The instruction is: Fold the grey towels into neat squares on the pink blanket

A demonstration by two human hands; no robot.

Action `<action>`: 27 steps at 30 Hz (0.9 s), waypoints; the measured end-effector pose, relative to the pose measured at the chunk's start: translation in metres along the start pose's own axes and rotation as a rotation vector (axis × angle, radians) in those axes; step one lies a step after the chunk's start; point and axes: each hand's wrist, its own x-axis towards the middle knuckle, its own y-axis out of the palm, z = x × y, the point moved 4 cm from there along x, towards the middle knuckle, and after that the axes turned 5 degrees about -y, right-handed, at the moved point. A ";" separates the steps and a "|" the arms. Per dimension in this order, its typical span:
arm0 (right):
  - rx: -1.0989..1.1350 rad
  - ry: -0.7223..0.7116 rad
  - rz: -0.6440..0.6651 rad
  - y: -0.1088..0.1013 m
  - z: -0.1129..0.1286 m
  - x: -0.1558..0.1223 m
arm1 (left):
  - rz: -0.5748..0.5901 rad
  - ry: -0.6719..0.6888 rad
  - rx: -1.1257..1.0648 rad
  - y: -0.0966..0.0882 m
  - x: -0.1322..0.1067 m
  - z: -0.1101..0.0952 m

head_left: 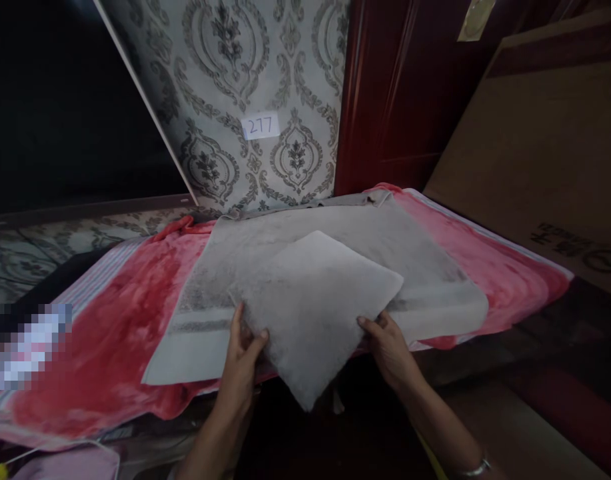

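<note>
A grey square cloth (318,307) is held up in front of me, turned so one corner points down toward me and one toward the wall. My left hand (244,347) pinches its left edge, thumb on top. On the right edge my right hand (386,341) grips it the same way, with the other fingers hidden beneath. Behind and under it lies a larger grey towel (425,257) with darker stripes, spread over a red and pink fleecy blanket (120,340). The cloth's lower corner hangs past the towel's front edge.
A dark screen (75,100) stands at the back left. Patterned wallpaper carries a paper label (261,125) reading 277. A dark red door (390,93) and a large cardboard box (545,147) are on the right. A pinkish item (70,463) sits at the lower left.
</note>
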 end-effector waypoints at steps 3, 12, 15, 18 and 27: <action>-0.023 -0.036 -0.031 -0.015 0.005 0.005 | 0.053 -0.034 0.056 0.003 -0.016 0.011; -0.107 0.038 0.000 -0.037 -0.008 0.003 | 0.003 -0.091 0.008 -0.012 -0.006 0.021; -0.104 0.041 -0.011 -0.038 -0.009 0.004 | 0.025 -0.053 0.178 -0.024 0.001 0.010; -0.102 0.041 0.013 -0.040 -0.011 0.006 | -0.013 0.068 0.455 -0.043 0.014 -0.014; -0.107 0.058 0.030 -0.040 -0.012 0.007 | -0.094 0.458 0.686 -0.030 0.094 -0.077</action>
